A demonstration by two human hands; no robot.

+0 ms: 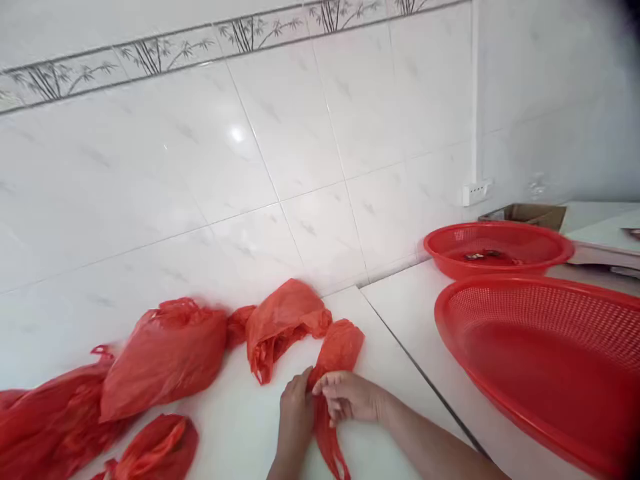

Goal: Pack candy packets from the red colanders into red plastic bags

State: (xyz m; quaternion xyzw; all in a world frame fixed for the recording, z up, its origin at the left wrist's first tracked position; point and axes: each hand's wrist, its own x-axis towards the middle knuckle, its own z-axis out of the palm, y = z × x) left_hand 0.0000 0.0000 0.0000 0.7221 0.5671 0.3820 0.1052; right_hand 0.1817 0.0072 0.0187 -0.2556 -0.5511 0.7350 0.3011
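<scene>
Both hands are on a red plastic bag (341, 345) lying on the white table in front of me. My left hand (296, 407) grips the bag's gathered neck from the left side. My right hand (347, 397) meets it from the right, thumb and index finger pinched on the same neck, the other fingers curled. The bag's full end points away toward the wall, while its loose handles trail down toward me below the hands. Just beyond, to the left, another red plastic bag (287, 317) rests near the wall.
More filled red bags (167, 357) are heaped along the wall at left. To the right stand a large red plastic basket (540, 360) and a red basin (500, 230) with a few small items inside. A cardboard box (537, 215) sits behind them. A seam crosses the white tabletop (395, 293).
</scene>
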